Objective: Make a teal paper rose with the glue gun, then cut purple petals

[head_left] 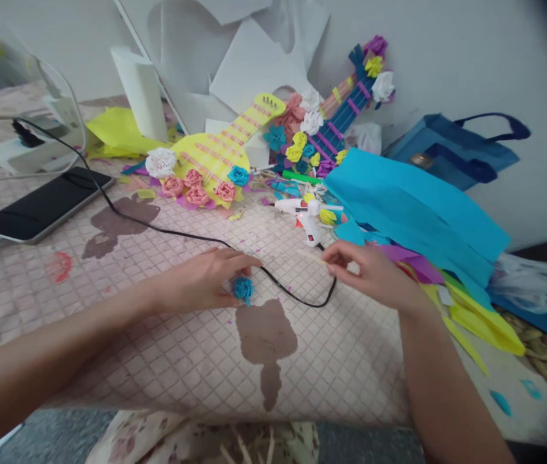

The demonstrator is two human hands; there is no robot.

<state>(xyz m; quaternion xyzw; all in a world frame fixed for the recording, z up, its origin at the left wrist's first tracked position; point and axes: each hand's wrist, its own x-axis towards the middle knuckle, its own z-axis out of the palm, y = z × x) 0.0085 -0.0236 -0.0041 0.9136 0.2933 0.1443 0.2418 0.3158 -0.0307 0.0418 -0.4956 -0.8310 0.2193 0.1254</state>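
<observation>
A small blue paper flower [243,289] sits at the fingertips of my left hand [200,280], between thumb and fingers. The forefinger reaches past it towards a black cord [297,298]; whether it touches the cord I cannot tell. My right hand [370,270] is closed, pinching a thin pale stick [312,258] that points left. Just beyond the stick, a white glue gun [308,222] lies on the patterned tablecloth [181,361].
Behind stand a yellow paper guitar [215,154] and a blue one [335,129], both with paper flowers. Blue sheets [413,206] and yellow strips [486,319] lie right, near a blue bag [451,151]. At left are a tablet [44,203] and a power strip [36,148].
</observation>
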